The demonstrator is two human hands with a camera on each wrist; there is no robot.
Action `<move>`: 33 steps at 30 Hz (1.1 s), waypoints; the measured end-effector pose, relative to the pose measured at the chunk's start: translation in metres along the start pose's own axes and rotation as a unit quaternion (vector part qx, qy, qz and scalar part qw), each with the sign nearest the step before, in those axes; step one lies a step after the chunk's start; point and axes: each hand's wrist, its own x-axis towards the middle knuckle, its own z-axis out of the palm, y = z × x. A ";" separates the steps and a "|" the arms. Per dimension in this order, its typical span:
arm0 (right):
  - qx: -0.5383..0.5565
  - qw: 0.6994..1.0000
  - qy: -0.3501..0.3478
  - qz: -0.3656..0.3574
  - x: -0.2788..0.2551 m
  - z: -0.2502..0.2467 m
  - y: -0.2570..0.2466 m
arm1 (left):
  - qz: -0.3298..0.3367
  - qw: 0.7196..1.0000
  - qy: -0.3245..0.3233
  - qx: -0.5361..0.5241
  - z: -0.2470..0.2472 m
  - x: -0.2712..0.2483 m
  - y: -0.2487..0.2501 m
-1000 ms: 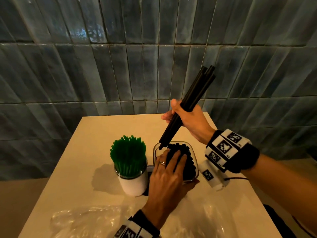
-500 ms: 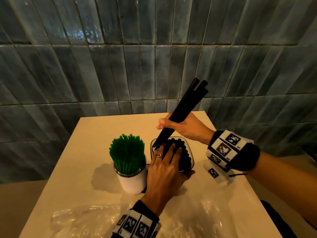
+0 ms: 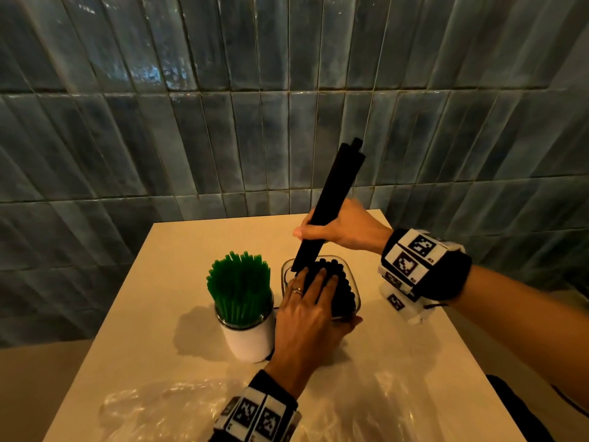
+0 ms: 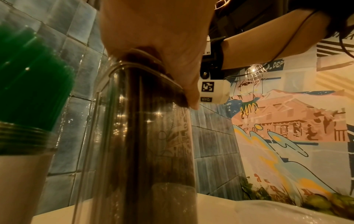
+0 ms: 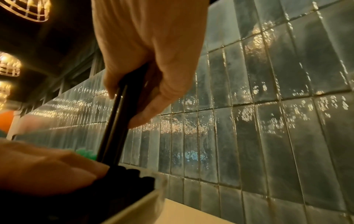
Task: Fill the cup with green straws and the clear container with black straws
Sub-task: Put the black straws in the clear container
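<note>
A white cup [image 3: 250,341] packed with green straws [image 3: 240,291] stands left of the clear container [image 3: 354,303], which holds upright black straws [image 3: 342,283]. My left hand [image 3: 318,293] lies flat on the tops of those straws with straight fingers, its thumb against the container's near side. My right hand [image 3: 314,232] grips a bundle of black straws [image 3: 333,199], tilted, with its lower ends at the container's far-left corner. In the left wrist view the container [image 4: 134,151] fills the middle under my palm. In the right wrist view my fingers [image 5: 151,109] wrap the bundle [image 5: 114,128].
Crumpled clear plastic bags [image 3: 165,409] lie along the near edge of the small beige table [image 3: 191,244]. A blue tiled wall [image 3: 223,122] rises right behind the table. The table's edge runs close on the right, beneath my right wrist.
My right hand has come down and forward with the bundle, which now stands steeper with its lower ends inside the container's rim. My left hand has stayed on the straws.
</note>
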 end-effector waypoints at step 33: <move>-0.159 0.975 -0.150 -0.044 0.004 0.034 -0.027 | 0.019 1.000 0.009 0.001 0.003 0.001 0.001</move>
